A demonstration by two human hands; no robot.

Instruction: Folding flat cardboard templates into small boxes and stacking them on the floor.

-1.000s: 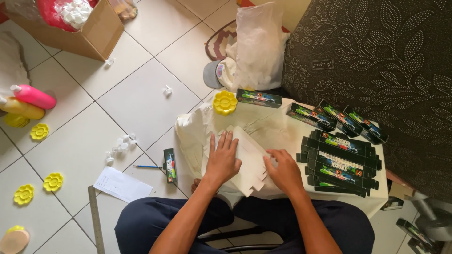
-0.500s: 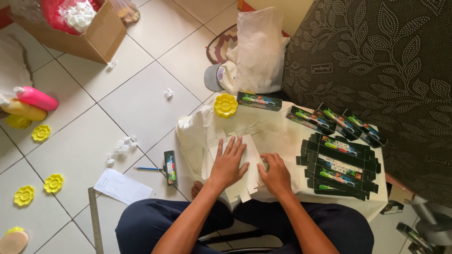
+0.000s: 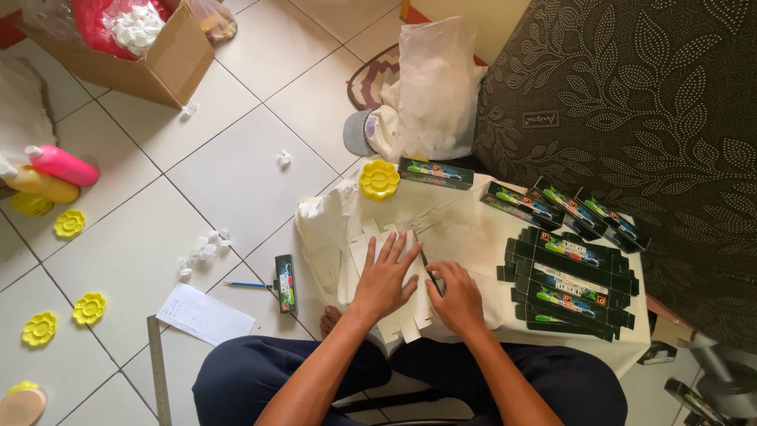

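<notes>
My left hand [image 3: 386, 276] lies flat, fingers spread, on a flat white cardboard box blank [image 3: 364, 246] on a small table under a white cloth [image 3: 473, 229]. My right hand [image 3: 456, 298] rests at the blank's right edge, closed around a thin dark stick [image 3: 426, 264] that points away from me. A stack of flat black printed box blanks [image 3: 569, 278] lies just right of my right hand. Several folded black boxes [image 3: 436, 172] line the table's far edge, next to a yellow flower-shaped piece [image 3: 379, 179].
A dark patterned sofa [image 3: 631, 110] stands close on the right, with a white plastic bag [image 3: 438, 87] beyond the table. On the tiled floor are a cardboard box [image 3: 162, 67], pink and yellow bottles [image 3: 59, 167], yellow flower pieces [image 3: 89, 308], paper [image 3: 205, 314], a ruler [image 3: 158, 371], a black box [image 3: 285, 282].
My right hand has slid left across the blank, close to my left hand, and now shows the thin stick. My left hand has shifted slightly right and spread its fingers.
</notes>
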